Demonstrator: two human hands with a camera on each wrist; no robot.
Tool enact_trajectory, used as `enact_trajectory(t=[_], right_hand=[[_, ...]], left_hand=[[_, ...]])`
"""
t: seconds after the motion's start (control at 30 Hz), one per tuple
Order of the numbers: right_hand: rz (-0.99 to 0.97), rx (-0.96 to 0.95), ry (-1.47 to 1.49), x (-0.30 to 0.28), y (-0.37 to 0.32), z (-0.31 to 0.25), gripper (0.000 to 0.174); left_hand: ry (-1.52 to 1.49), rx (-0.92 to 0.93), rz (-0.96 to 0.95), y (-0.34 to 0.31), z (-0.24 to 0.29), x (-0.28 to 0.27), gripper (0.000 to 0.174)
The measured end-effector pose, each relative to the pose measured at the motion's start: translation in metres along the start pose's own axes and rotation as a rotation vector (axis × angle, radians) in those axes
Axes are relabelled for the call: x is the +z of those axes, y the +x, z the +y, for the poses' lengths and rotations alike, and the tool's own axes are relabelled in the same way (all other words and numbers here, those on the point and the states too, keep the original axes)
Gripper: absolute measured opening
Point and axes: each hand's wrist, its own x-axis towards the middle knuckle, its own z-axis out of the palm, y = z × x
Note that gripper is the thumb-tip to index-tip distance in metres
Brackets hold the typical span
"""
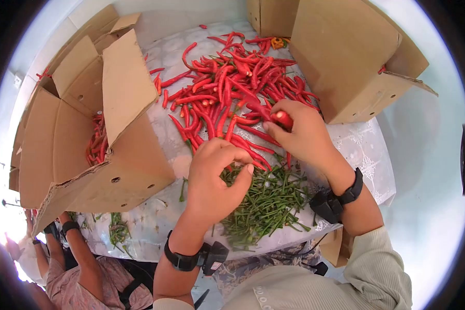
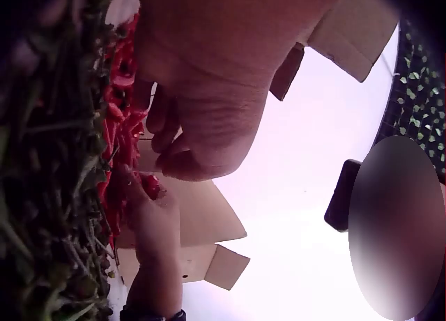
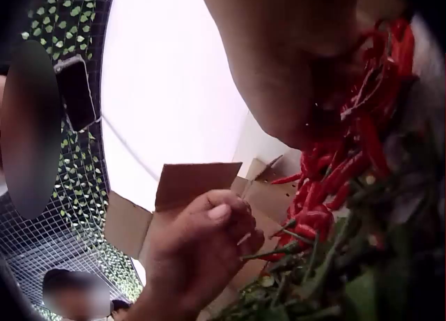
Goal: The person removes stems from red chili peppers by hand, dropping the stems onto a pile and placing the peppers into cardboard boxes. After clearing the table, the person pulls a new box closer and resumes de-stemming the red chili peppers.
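My right hand (image 1: 302, 132) grips red chili peppers over the front of a large chili heap (image 1: 217, 88); the cut end of one chili (image 1: 282, 119) shows between its fingers and thumb. More of the grip is hidden by the palm in the right wrist view. Over the near edge of the heap hangs my left hand (image 1: 214, 173), its fingers loosely bent and the thumb apart from them, with nothing seen between. Just beneath and to its right lies a pile of green chili stems (image 1: 266, 201). In the right wrist view the left hand (image 3: 202, 251) is close above stems.
An opened cardboard box (image 1: 134, 160) at left has red chilies (image 1: 98, 139) inside. Another cardboard box (image 1: 341, 57) stands at the back right. A patterned pale cloth (image 1: 364, 150) covers the table. Beside me, at lower left, another person's arm (image 1: 85, 253) reaches toward the table.
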Motion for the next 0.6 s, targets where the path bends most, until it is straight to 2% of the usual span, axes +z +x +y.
enact_trajectory(t=[0.07, 0.17, 0.27, 0.37, 0.57, 0.6], right_hand=[[0.041, 0.117, 0.251, -0.005, 0.001, -0.007, 0.024], [0.052, 0.158, 0.498, -0.007, 0.001, -0.008, 0.024], [-0.047, 0.194, 0.709, -0.01, 0.004, -0.005, 0.024], [-0.17, 0.444, 0.963, -0.024, 0.008, -0.005, 0.022], [-0.116, 0.649, 1.499, -0.035, 0.013, 0.008, 0.025], [-0.117, 0.632, 1.492, -0.037, 0.014, 0.008, 0.026]], left_hand=[[0.014, 0.028, 0.016, 0.001, -0.003, 0.0, 0.009], [0.024, 0.012, 0.028, 0.0, -0.005, -0.001, 0.009], [-0.005, -0.011, 0.05, 0.0, -0.008, -0.002, 0.009], [-0.04, -0.026, 0.069, -0.001, -0.008, -0.002, 0.009], [-0.058, -0.043, 0.099, -0.001, -0.004, 0.0, 0.006], [-0.051, -0.042, 0.096, -0.001, -0.004, -0.001, 0.007]])
